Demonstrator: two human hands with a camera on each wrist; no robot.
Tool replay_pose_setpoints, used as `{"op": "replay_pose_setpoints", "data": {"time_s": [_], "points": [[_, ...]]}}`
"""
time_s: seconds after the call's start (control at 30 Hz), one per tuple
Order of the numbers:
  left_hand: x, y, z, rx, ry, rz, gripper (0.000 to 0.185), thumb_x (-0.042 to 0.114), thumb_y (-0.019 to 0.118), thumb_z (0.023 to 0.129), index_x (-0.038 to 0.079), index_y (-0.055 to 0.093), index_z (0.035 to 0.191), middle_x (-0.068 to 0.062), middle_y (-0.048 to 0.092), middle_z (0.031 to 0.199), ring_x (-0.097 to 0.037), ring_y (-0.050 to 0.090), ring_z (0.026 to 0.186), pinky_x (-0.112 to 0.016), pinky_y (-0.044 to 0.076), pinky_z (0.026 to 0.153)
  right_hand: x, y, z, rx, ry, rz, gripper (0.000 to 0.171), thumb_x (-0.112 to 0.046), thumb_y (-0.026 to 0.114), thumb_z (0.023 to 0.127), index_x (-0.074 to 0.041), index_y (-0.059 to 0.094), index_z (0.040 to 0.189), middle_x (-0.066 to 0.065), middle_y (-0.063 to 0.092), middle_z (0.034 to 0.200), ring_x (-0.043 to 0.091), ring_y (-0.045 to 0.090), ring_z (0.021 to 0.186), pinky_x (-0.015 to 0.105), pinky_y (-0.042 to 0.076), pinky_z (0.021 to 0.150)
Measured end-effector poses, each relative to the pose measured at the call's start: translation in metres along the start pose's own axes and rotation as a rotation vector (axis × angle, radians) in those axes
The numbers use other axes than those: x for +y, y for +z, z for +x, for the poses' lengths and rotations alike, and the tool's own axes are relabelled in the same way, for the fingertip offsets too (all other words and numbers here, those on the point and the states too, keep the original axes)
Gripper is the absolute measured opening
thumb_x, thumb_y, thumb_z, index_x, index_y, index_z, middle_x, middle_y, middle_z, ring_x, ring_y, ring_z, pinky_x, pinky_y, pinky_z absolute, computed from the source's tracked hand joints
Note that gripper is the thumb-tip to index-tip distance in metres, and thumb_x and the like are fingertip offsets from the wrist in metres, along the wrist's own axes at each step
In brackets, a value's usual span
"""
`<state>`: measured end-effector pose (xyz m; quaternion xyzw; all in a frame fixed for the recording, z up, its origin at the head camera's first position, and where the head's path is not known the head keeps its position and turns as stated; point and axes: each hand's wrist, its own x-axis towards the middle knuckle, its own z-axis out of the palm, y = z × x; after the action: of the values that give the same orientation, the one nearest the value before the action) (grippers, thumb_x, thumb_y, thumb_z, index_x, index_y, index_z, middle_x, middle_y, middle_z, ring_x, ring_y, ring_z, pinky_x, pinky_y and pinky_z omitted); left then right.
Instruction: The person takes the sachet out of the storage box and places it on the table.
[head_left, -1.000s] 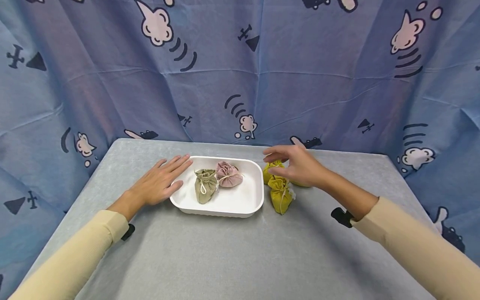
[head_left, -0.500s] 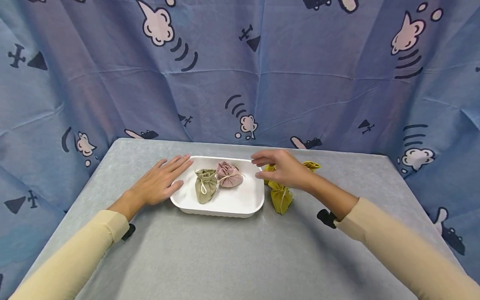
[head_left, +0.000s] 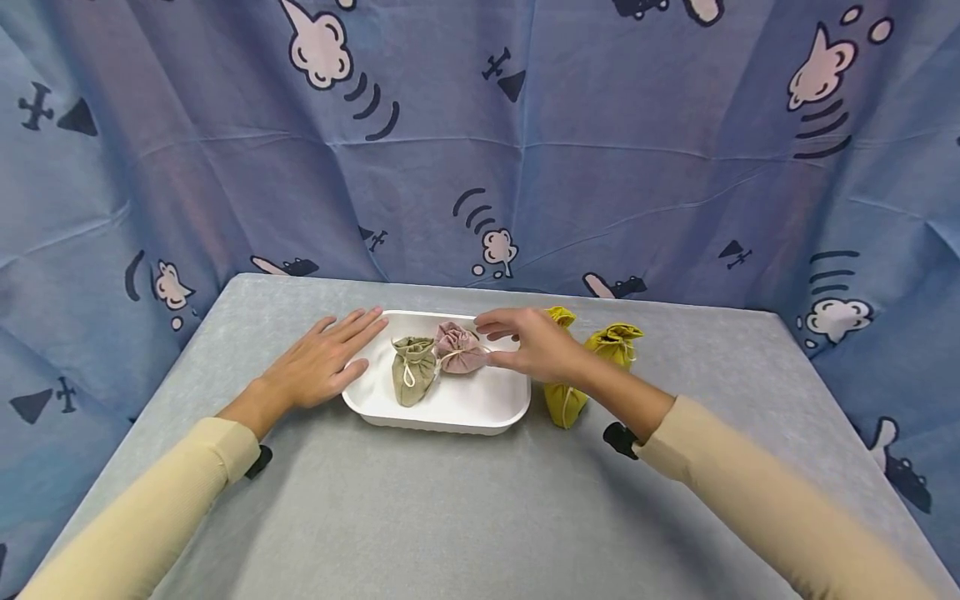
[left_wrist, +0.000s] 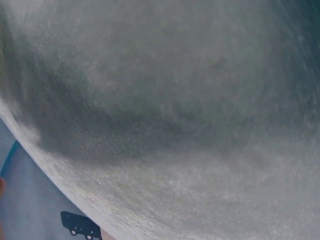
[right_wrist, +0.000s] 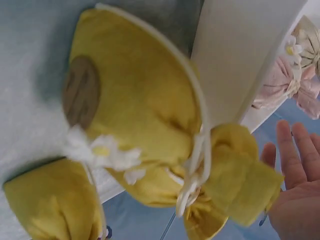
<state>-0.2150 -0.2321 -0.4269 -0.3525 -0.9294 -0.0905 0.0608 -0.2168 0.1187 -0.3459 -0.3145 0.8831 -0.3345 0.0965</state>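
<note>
A shallow white tray (head_left: 480, 408) stands on the grey table, holding an olive-green drawstring pouch (head_left: 413, 379) and a pink drawstring pouch (head_left: 459, 354). My left hand (head_left: 318, 362) lies flat with spread fingers over the tray's left rim. Over the right rim reaches my right hand (head_left: 532, 342), its fingers fairly straight and pointing at the pink pouch; whether they touch it I cannot tell. In the right wrist view that hand (right_wrist: 295, 190) shows nothing in its palm, and a yellow pouch (right_wrist: 145, 95) with a daisy trim is close by.
Yellow drawstring pouches sit right of the tray: one in front (head_left: 564, 406), one at the right (head_left: 617, 343), and one partly hidden behind the right hand (head_left: 561, 317). A patterned blue curtain (head_left: 615, 183) hangs behind the table.
My right hand has moved left, from above the yellow pouches to over the tray's right side beside the pink pouch. The left hand and the pouches have stayed put.
</note>
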Motion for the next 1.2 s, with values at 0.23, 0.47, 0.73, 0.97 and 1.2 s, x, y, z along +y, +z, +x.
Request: {"op": "replay_pose_setpoints", "data": {"time_s": [0.23, 0.47, 0.73, 0.97, 1.2], "points": [[0.000, 0.000, 0.000, -0.002, -0.004, -0.006, 0.063, 0.028, 0.048, 0.102, 0.012, 0.026, 0.159, -0.010, 0.025, 0.163, -0.036, 0.027, 0.147, -0.063, 0.025, 0.111, -0.002, 0.011, 0.009, 0.025, -0.024, 0.007, 0.052, -0.009, 0.078, 0.085, 0.001, 0.060, 0.133, 0.015, 0.065, 0.129, 0.031, 0.066, 0.113, 0.051, 0.050, 0.096], [0.001, 0.000, 0.000, -0.001, -0.001, -0.010, 0.063, 0.027, 0.049, 0.101, 0.011, 0.027, 0.158, -0.010, 0.025, 0.163, -0.037, 0.027, 0.147, -0.064, 0.026, 0.110, -0.002, 0.020, 0.016, 0.014, -0.017, 0.023, 0.051, -0.008, 0.077, 0.086, 0.000, 0.060, 0.134, 0.013, 0.066, 0.128, 0.027, 0.064, 0.116, 0.049, 0.048, 0.098], [0.000, 0.000, 0.000, -0.001, -0.002, -0.022, 0.063, 0.027, 0.049, 0.101, 0.011, 0.027, 0.158, -0.011, 0.025, 0.163, -0.037, 0.026, 0.147, -0.063, 0.024, 0.111, -0.009, 0.024, 0.026, 0.012, 0.011, -0.043, 0.052, -0.007, 0.078, 0.084, -0.001, 0.061, 0.133, 0.013, 0.065, 0.130, 0.028, 0.061, 0.121, 0.043, 0.043, 0.107], [-0.001, -0.001, -0.001, 0.001, 0.000, -0.019, 0.063, 0.028, 0.047, 0.102, 0.011, 0.026, 0.159, -0.009, 0.024, 0.164, -0.036, 0.026, 0.147, -0.062, 0.024, 0.111, -0.010, 0.029, 0.035, 0.003, 0.030, -0.065, 0.053, -0.008, 0.078, 0.084, 0.000, 0.060, 0.133, 0.014, 0.064, 0.131, 0.030, 0.060, 0.121, 0.042, 0.044, 0.105], [-0.001, 0.000, 0.000, 0.002, 0.001, -0.022, 0.063, 0.028, 0.048, 0.102, 0.012, 0.027, 0.159, -0.009, 0.025, 0.164, -0.036, 0.026, 0.148, -0.061, 0.025, 0.111, -0.010, 0.032, 0.040, -0.002, 0.052, -0.071, 0.052, -0.005, 0.077, 0.084, -0.001, 0.061, 0.133, 0.014, 0.066, 0.127, 0.029, 0.063, 0.115, 0.041, 0.048, 0.101]]}}
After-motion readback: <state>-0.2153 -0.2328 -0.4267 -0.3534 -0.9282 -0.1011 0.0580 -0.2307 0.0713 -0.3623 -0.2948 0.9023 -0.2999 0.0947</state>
